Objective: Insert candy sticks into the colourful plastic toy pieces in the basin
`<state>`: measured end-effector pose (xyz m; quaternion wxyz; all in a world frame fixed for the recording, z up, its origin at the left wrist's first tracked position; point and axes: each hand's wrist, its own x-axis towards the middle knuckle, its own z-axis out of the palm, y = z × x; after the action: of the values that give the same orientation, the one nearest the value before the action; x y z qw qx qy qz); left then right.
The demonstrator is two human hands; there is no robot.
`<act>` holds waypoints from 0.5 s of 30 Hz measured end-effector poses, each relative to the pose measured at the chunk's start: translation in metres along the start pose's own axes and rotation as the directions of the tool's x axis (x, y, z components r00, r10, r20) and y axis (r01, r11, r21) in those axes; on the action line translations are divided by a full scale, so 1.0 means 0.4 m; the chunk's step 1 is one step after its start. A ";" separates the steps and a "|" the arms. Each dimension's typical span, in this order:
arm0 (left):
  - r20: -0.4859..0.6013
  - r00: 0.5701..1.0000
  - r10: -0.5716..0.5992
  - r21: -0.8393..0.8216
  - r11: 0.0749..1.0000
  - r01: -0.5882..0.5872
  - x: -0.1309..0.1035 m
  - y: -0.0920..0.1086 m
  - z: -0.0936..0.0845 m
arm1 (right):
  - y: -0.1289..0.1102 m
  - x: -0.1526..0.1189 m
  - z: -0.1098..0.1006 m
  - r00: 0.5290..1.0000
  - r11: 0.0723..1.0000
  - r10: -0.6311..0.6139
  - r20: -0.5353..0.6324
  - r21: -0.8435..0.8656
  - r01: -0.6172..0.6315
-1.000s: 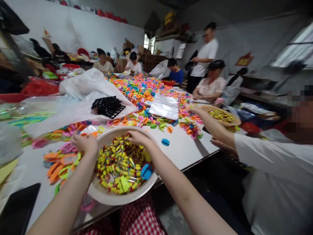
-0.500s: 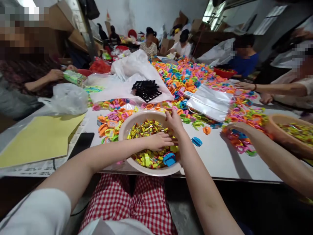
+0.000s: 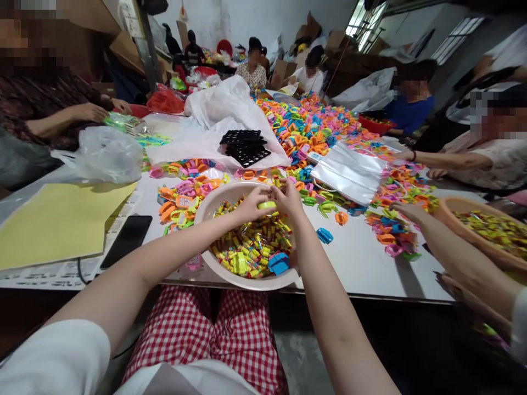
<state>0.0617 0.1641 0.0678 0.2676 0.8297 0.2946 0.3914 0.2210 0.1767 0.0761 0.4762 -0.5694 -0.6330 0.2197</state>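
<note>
A pale round basin (image 3: 205, 211) at the table's front edge holds many small yellow-and-red wrapped pieces (image 3: 251, 244). A yellow-green plastic item (image 3: 239, 263) and a blue one (image 3: 279, 264) lie on them near the basin's front. Above the basin's back part, my left hand (image 3: 257, 203) is closed round a yellow-green item (image 3: 267, 205). My right hand (image 3: 288, 198) is beside it at the right back rim, fingers bent toward the left hand; what they hold, if anything, is too small to make out.
Colourful plastic items (image 3: 304, 123) are heaped behind. A black phone (image 3: 127, 240) and yellow sheet (image 3: 61, 222) lie left, black grids (image 3: 245, 148) behind the basin. A silvery bag (image 3: 349, 173), another person's hand (image 3: 405, 211) and an orange basin (image 3: 447, 211) are right. Other people sit around.
My left hand has risen from the pieces toward the back of the basin and now has a yellow-green item. My right hand stays near the back rim. The view has shifted slightly.
</note>
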 end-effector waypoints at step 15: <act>-0.181 0.976 -0.122 -0.222 0.972 0.081 0.009 0.008 -0.036 | -0.075 -0.015 -0.019 0.982 0.789 0.153 0.106 0.585 -0.186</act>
<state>0.0530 0.1676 0.0796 0.3448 0.7379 0.3178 0.4854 0.2115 0.1617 0.1019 0.5913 -0.4409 -0.4915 0.4630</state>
